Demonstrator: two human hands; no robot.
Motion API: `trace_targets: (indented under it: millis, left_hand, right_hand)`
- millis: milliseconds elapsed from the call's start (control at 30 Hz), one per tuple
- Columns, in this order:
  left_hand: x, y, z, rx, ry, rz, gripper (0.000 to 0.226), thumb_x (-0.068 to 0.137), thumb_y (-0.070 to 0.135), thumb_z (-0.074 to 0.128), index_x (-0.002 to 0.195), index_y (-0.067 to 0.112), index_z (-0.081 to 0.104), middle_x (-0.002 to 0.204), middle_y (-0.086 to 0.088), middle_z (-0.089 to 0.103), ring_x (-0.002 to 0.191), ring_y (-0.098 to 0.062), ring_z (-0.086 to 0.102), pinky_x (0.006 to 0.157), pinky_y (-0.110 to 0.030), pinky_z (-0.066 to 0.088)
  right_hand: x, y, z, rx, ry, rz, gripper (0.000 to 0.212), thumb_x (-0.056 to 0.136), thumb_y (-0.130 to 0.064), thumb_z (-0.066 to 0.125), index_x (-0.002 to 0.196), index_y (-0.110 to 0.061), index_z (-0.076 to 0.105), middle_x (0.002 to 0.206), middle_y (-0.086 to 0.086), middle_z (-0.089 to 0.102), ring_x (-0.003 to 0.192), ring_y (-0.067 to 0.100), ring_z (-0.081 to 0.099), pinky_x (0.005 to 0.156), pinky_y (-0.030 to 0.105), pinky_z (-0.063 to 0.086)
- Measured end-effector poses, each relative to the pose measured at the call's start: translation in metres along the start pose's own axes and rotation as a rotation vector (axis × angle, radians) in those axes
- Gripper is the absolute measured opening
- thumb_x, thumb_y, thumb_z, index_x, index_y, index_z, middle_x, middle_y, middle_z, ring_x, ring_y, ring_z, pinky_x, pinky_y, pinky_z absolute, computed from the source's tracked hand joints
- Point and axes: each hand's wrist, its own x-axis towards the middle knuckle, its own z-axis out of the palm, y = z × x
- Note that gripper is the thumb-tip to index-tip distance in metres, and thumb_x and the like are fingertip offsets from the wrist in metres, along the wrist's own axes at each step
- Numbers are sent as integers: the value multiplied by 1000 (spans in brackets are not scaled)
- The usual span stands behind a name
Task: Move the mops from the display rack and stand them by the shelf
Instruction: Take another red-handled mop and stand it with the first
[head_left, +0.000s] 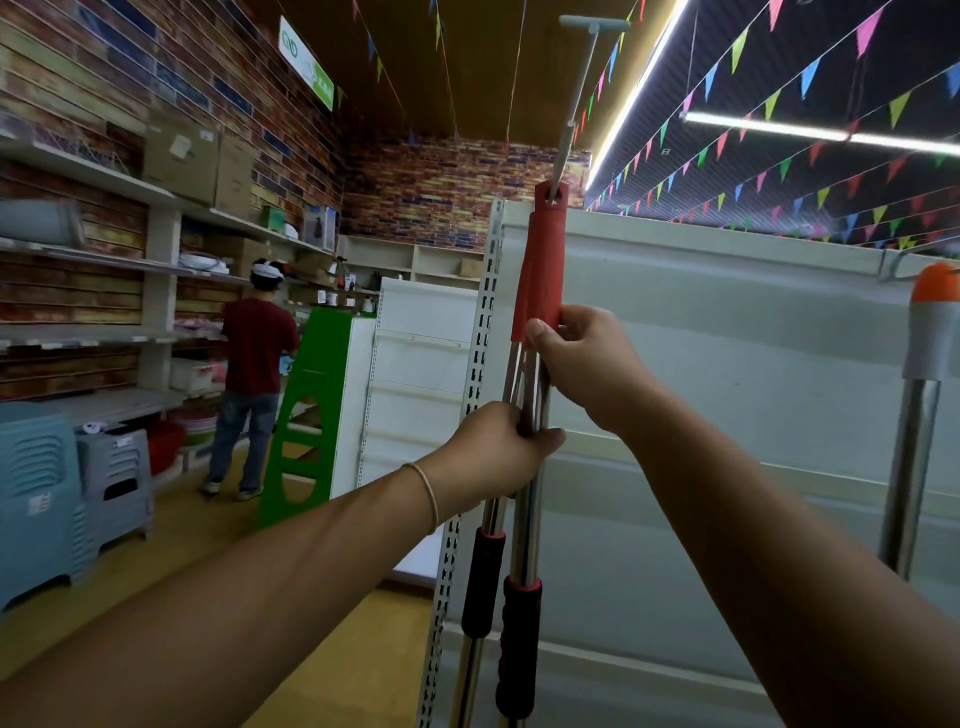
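Hands first: our left hand clenches the steel mop poles, our right hand pinches their red caps beside the shelf upright. We should keep them bunched and upright. Mop heads fall below view; another orange-tipped handle hangs far right.

Both hands around upright mop handles beside shelf
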Motion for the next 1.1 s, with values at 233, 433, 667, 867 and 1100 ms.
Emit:
trace_targets:
  millis: [233, 433, 667, 867, 1100]
  left_hand:
    - [23, -11, 10, 118, 64, 21, 34, 94, 42, 53, 68, 22, 46, 58, 1, 45, 51, -14, 44, 50, -24, 34]
    - [35, -19, 11, 215, 124, 36, 38, 94, 47, 53, 69, 18, 50, 60, 0, 51, 54, -14, 51, 50, -24, 35]
    - [42, -33, 13, 284, 182, 81, 43, 92, 52, 53, 63, 22, 46, 52, 6, 47, 48, -9, 48, 48, -23, 31]
    - [50, -40, 11, 303, 207, 118, 43, 92, 50, 54, 61, 21, 47, 49, 7, 47, 46, -6, 48, 46, -19, 28]
    - [53, -42, 8, 305, 201, 137, 47, 91, 50, 55, 58, 19, 47, 48, 5, 49, 48, -9, 50, 49, -21, 30]
  right_hand:
    - [21, 16, 7, 41, 49, 62, 27, 93, -33, 64, 116, -20, 59, 93, 3, 67, 79, 19, 68, 73, 39, 61]
    - [34, 25, 14, 27, 64, 79, 23, 92, -36, 64, 109, -26, 52, 95, 0, 65, 80, 15, 67, 61, 29, 55]
    - [42, 33, 21, 56, 77, 86, 26, 92, -36, 64, 113, -27, 52, 94, -4, 62, 81, 14, 65, 62, 29, 55]
    - [46, 35, 26, 85, 81, 98, 25, 93, -34, 63, 112, -26, 49, 93, -3, 60, 79, 14, 65, 60, 27, 55]
    - [46, 38, 32, 95, 169, 114, 21, 91, -36, 66, 104, -25, 53, 92, -2, 63, 79, 16, 67, 70, 35, 60]
